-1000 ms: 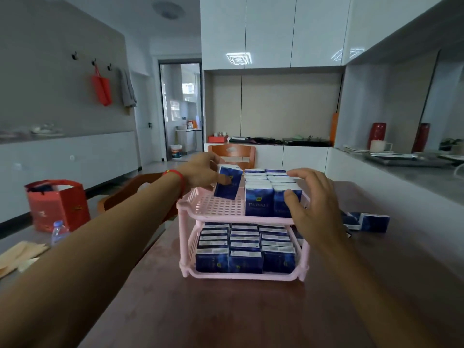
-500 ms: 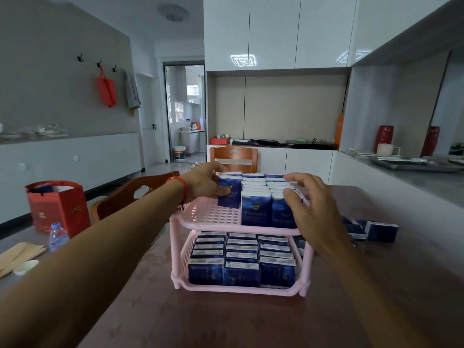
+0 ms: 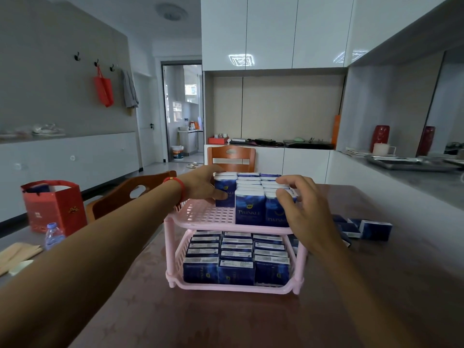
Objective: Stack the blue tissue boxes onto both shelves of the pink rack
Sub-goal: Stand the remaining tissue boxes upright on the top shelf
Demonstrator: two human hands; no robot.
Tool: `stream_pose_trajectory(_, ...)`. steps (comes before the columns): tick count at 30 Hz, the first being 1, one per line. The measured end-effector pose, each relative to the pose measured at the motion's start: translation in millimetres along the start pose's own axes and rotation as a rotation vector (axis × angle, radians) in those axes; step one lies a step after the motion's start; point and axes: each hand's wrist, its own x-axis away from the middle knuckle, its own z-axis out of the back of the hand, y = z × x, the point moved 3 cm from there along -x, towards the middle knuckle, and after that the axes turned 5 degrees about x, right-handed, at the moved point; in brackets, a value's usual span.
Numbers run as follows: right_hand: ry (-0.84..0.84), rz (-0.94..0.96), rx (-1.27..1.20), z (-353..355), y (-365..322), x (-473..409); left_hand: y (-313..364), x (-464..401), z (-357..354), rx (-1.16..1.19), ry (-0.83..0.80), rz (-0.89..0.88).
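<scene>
The pink two-shelf rack (image 3: 200, 221) stands on the brown table in front of me. Its lower shelf is packed with rows of blue tissue boxes (image 3: 236, 271). On the upper shelf, upright boxes (image 3: 249, 212) fill the middle and right columns. My left hand (image 3: 204, 184) grips one blue box (image 3: 224, 190) standing upright at the back of the left column. My right hand (image 3: 301, 207) rests with fingers spread against the right side of the upper-shelf boxes. Loose blue boxes (image 3: 374, 229) lie on the table to the right of the rack.
A red gift bag (image 3: 54, 207), a small water bottle (image 3: 53, 236) and wooden utensils (image 3: 17, 252) sit at the table's left. Wooden chairs (image 3: 130, 194) stand left and behind. A grey counter (image 3: 414, 177) runs along the right.
My left hand lowered the tilted box onto the upper shelf and set it upright in the back left spot. My right hand stayed against the right column.
</scene>
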Motion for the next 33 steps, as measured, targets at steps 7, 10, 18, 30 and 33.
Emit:
stream_pose_trajectory(7, 0.004, -0.019, -0.011, 0.3, -2.8, -0.5, 6.4, 2.1, -2.3, -0.028, -0.019, 0.012)
stream_pose_trajectory(10, 0.022, -0.005, -0.007, 1.9, -3.1, -1.2, 8.0, 3.6, -1.9, -0.031, -0.026, 0.009)
stream_pose_trajectory(18, 0.069, -0.048, -0.058, 17.6, 1.1, -7.9, 16.8, 20.7, 5.8, -0.079, 0.006, 0.005)
stream_pose_trajectory(30, -0.266, -0.312, 0.673, 37.1, 147.4, 28.3, 85.7, 164.0, -111.2, -0.185, 0.728, -0.949)
stream_pose_trajectory(33, -0.418, -0.125, 0.853, 12.2, 157.6, 51.4, 72.6, 163.0, -174.6, -0.158, 0.463, -0.936)
